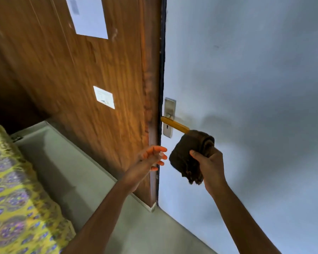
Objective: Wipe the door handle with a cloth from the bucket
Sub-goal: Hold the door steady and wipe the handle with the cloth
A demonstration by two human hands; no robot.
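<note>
A dark brown cloth is grasped in the right hand, just right of the frame's centre, with the thumb pressed across the front of the bunched fabric and the other fingers closed behind it. The upper, rolled part of the cloth is pressed over the free end of the yellow door handle, so that the tip of the lever is hidden under the fabric, while loose folds hang down below the fist. The handle is seen running from a metal backplate with a keyhole down and to the right toward the cloth. The backplate is mounted on a pale blue-grey door, which fills the right half of the frame. The left hand is held empty and spread, fingers apart, just left of the cloth and in front of the dark edge where the door meets a wooden panel; whether it touches that edge cannot be told. Two white paper notices are stuck on the wooden panel, one at the upper left and a smaller one toward the middle. A grey floor is seen at lower centre, and a yellow patterned fabric lies at the lower left.
</note>
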